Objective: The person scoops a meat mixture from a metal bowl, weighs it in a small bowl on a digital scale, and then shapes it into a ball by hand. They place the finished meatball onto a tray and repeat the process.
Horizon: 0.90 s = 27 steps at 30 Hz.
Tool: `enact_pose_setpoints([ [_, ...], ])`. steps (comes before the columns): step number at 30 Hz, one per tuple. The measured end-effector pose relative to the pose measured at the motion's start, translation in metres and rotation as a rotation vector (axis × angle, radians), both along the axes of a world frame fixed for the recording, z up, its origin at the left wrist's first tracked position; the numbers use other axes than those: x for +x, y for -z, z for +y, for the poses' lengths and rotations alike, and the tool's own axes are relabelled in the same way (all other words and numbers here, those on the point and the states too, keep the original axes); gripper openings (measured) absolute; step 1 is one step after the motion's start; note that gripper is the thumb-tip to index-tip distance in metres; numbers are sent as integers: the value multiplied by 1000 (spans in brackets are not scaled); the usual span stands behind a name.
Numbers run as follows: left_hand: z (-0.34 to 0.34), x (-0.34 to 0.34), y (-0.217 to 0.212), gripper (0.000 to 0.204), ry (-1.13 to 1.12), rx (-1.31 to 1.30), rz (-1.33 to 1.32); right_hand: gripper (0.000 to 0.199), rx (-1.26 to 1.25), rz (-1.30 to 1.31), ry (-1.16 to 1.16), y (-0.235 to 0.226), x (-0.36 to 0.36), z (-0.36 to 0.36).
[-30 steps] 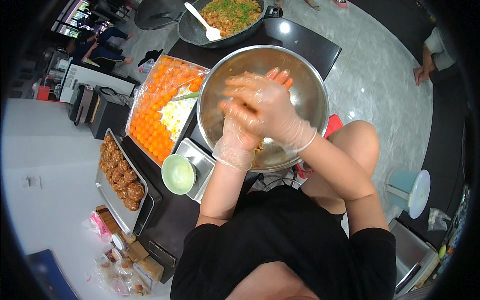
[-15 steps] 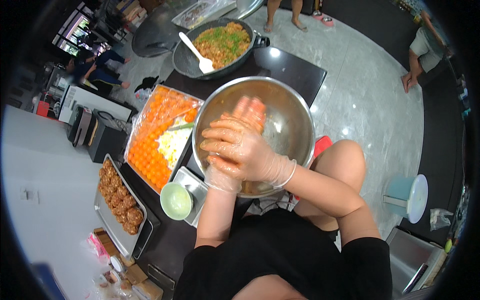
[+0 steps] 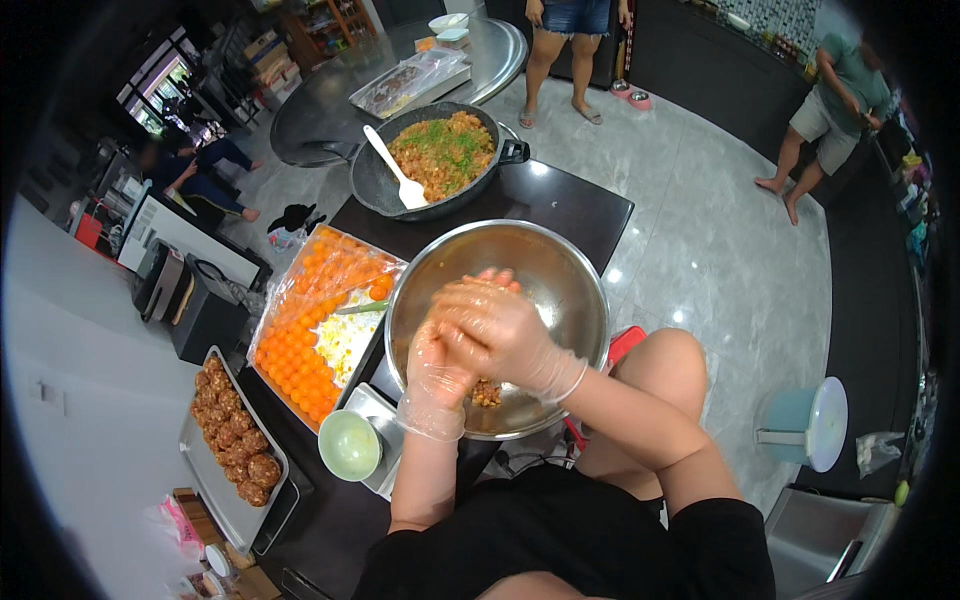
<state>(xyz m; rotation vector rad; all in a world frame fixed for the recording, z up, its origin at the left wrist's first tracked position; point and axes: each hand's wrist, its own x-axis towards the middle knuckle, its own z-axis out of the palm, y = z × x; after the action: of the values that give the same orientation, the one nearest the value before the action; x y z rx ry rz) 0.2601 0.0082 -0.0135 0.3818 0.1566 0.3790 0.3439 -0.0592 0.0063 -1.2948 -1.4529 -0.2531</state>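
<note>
Grey tile floor (image 3: 690,250) surrounds a dark table (image 3: 580,200); wide steel bowl (image 3: 575,300) stands right in front of you. Your gloved right hand (image 3: 505,320) is cupped over your gloved left hand (image 3: 440,365), both above the bowl, fingers curved. Cannot tell whether anything sits between them. Brown mixture (image 3: 487,393) lies in the bowl, just below your hands. To your left: orange balls (image 3: 298,350) partly under plastic wrap, pale green bowl (image 3: 350,447), metal tray (image 3: 205,470) of brown balls (image 3: 232,425). Beyond: black pan (image 3: 365,185), white spatula (image 3: 393,165) inside.
</note>
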Motion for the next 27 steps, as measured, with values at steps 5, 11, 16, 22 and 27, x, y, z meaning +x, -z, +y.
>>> enact_pose_setpoints([
  [5,-3,-8,3,43,-73,-227,143,20,-91,74,-92,-7,3,8],
  [11,-4,-7,-29,39,-58,-204,96,25,-71,-2,-113,-12,-4,6],
  [16,6,-15,-28,41,-10,-152,-4,25,-179,61,-102,5,14,-11],
  [22,27,-29,38,51,120,-287,-176,24,-138,52,-67,5,16,0],
  [27,1,-18,4,48,-1,-55,-221,21,-32,-102,-183,-7,-10,7],
])
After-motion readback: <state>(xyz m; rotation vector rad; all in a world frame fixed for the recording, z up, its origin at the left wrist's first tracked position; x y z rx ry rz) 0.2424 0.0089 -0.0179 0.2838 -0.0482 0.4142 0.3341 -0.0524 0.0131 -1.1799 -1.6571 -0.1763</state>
